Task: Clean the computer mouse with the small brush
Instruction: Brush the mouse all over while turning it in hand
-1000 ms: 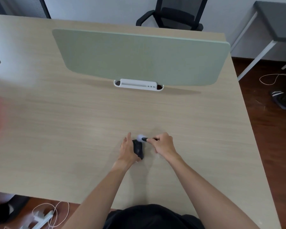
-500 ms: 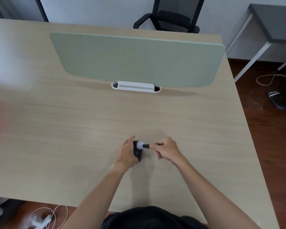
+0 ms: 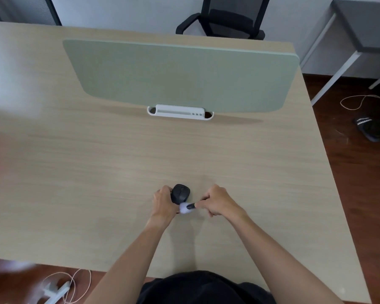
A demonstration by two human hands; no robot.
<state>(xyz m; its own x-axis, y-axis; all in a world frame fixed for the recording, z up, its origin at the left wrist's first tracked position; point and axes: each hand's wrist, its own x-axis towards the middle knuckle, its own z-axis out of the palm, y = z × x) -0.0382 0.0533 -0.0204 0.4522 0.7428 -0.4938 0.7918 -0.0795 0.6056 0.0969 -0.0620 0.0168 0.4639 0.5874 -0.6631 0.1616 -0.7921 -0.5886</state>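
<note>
Head view looking down on a wooden table, with both hands working near its front edge. Left hand closing around the computer mouse, fingers curled on its left side, tilting the dark body up so the button face and wheel are showing to the camera; whether any part of the mouse is touching the table, hard to tell. Right hand pinching the dark handle of the small brush, fingers folded tight on it, pale bristles pressing against the near, lower end of the mouse and blurring somewhat. Judging from this, brushing step well under way, working along the rear end of the shell. Next move probably calling for sweeping the bristles up toward the wheel and the seam between the buttons, keeping the left grip firm so the mouse is not twisting under the strokes, and perhaps turning the body to expose the sides and underside. Farther back, standing apart from the work, a green divider panel in its white holder.
</note>
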